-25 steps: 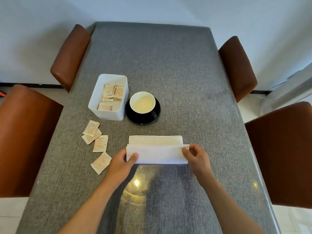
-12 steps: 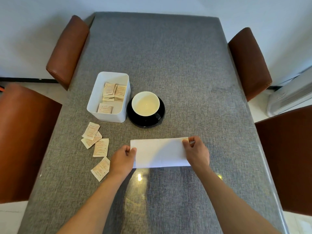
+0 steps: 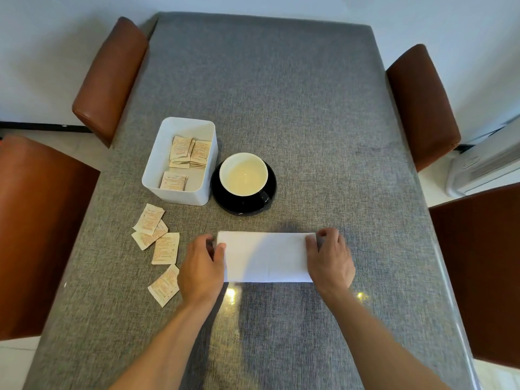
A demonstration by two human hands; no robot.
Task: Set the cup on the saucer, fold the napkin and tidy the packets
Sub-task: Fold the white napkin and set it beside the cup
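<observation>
Lying flat near the table's (image 3: pixel 309 108) front edge, the folded white napkin (image 3: pixel 266 257) runs left to right, left hand (image 3: pixel 201 267) and right hand (image 3: pixel 330 258) pinching its short ends with curled fingers.

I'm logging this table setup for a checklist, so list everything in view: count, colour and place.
table: 1, grey cloth cover, centre of view
chairs: 4, brown, two along each side of the table
appliance: 1, white, on the floor at right
box: 1, white, left of the saucer, holding several packets
loose packets: 4, beige, on the table near the box
saucer: 1, black, mid-table
cup: 1, white inside, on the saucer
napkin: 1, white, folded flat, near edge
left hand: at the napkin's left end
right hand: at the napkin's right end
</observation>
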